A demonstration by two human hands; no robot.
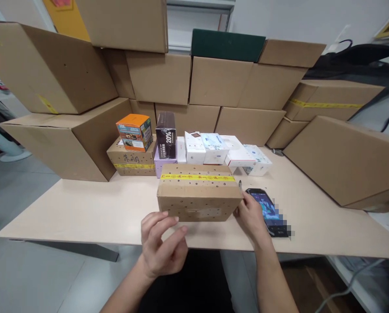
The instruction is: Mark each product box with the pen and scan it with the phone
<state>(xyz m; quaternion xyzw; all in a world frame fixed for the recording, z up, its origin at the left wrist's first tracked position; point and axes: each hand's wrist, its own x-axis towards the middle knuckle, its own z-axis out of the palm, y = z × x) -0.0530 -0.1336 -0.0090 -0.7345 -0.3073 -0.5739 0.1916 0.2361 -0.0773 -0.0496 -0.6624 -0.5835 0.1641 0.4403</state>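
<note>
Carton (199,191) with a dotted print sits at the centre of the frame over the desk (93,208), and you cannot tell whether its base rests flat there. Your right hand (251,213) is at its right end; the finger undersides are hidden, so you cannot tell whether that grip is closed on the carton. A small grey pointed thing (240,185) shows just above those fingers, too slight to identify. Your left hand (165,241) has its fingers loosely curled and parted, its grip holding nothing, near the carton's lower left corner; whether a fingertip touches is unclear. Blocky pixels cover the right side of the phone (268,211), and your right hand is just beside it. The carton also hides the lower part of the purple box (162,167) behind it.

Yellow tape with red print too small to read crosses the carton's top. Left of centre you can read "308" on the orange box (134,130) and "20%" on the dark box (166,137); the brown box (132,158) under the orange one bears handwritten characters.

The desk's front edge runs below the carton, close to your left hand. Bare surface lies left of the carton and right of the phone, while the white boxes (210,150) stand close behind it.
</note>
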